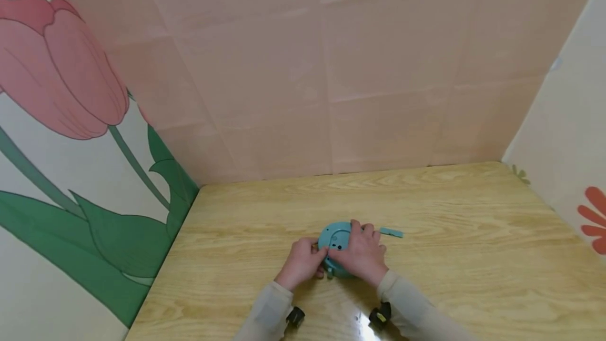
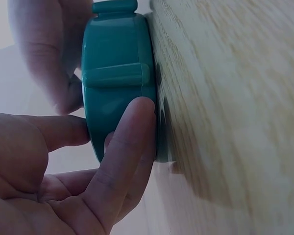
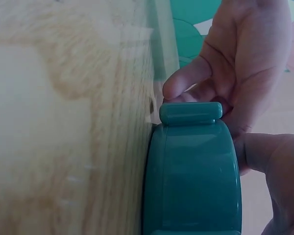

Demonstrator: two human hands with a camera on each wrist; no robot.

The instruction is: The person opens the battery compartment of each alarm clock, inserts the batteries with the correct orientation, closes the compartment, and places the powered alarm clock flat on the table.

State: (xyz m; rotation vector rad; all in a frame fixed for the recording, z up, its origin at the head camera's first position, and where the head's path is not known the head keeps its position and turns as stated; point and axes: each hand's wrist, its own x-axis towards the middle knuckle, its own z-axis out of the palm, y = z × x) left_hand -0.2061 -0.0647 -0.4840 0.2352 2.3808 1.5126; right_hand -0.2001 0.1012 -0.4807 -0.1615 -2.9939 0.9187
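A round teal alarm clock [image 1: 333, 229] appears to lie face down on the wooden table, its back with small black knobs facing up. My left hand [image 1: 302, 262] grips its left side, thumb on the upper face and fingers against the side wall. My right hand [image 1: 363, 254] holds it from the right, with the thumb on the back and fingers reaching over the far right part. The left wrist view shows the clock's side wall [image 2: 112, 49] close to the table; the right wrist view shows a short teal foot [image 3: 191, 113]. The right fingers' undersides are hidden.
A small flat teal strip [image 1: 391, 233], perhaps a cover, lies on the table [image 1: 246, 214] just right of the right hand. A pinkish sheet [image 1: 265, 67] hangs behind the table. Walls with flower pictures stand left and right. Black wrist devices [image 1: 295, 317] sit under the forearms.
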